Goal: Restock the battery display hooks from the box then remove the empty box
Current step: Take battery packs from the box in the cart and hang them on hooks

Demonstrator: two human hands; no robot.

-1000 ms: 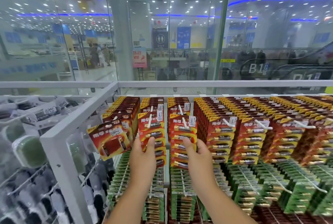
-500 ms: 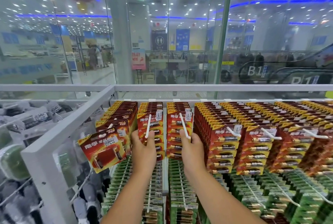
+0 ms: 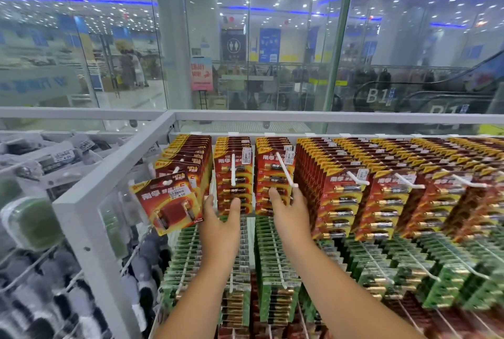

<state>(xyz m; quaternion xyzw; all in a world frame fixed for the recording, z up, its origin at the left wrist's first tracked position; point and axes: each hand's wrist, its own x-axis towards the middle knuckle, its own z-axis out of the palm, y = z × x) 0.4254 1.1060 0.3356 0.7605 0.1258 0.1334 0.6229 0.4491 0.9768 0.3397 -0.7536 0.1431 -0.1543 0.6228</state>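
At the top row of the display rack, against the white frame: 2 bare hands raised side by side to 2 neighbouring stacks of red battery cards. Left hand under the left stack of red cards, thumb up against the front card's lower right, fingers up along its left edge, loosely cupping the bottom of the stack. Right hand at the right stack of red cards, thumb laid on the front card's lower part, fingers reaching up beside the tip of the white hook; whether pinching the card or only pressing it, cannot tell. Another white hook straight down the face of the left stack.

Just left of the left hand, a single red blister card with a price sticker, tilted at the front of its own row, apart from the hand. To the right, full rows of red and gold battery packs on hooks. Below, rows of green battery packs. Left of the frame, blurred grey and green goods. Behind the rack, a glass wall.
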